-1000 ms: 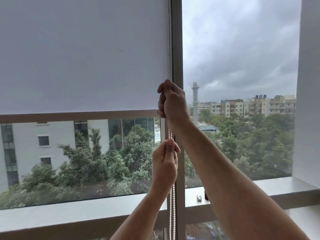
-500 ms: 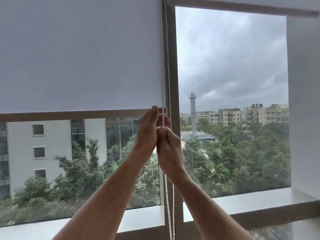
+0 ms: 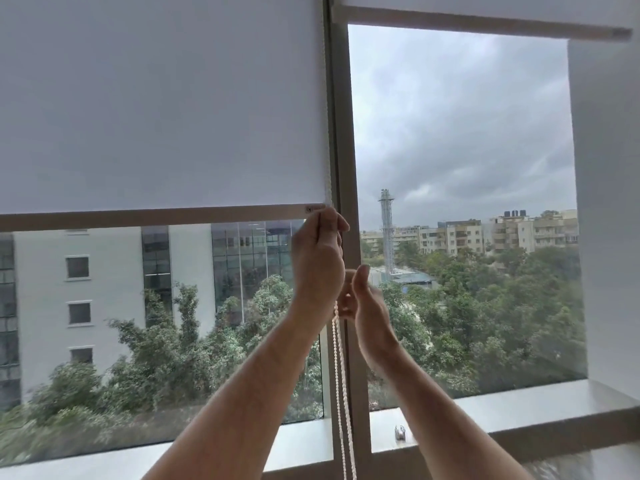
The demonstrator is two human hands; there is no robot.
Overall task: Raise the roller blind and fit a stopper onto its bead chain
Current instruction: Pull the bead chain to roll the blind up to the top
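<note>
The roller blind (image 3: 162, 105) covers the upper part of the left window pane, its bottom bar (image 3: 152, 217) hanging roughly halfway down the glass. The bead chain (image 3: 341, 386) runs down along the blind's right edge, just beside the window frame (image 3: 348, 140), and hangs as two white strands below the hands. The left hand (image 3: 318, 263) is raised just under the right end of the bottom bar, its fingers curled closed around the chain. The right hand (image 3: 363, 299) sits slightly lower and to the right, touching the left hand, thumb up and fingers pressed toward the chain; whether it actually pinches the beads cannot be told. A small metal object (image 3: 400, 432), too small to identify, rests on the window sill (image 3: 519, 410) near the frame.
</note>
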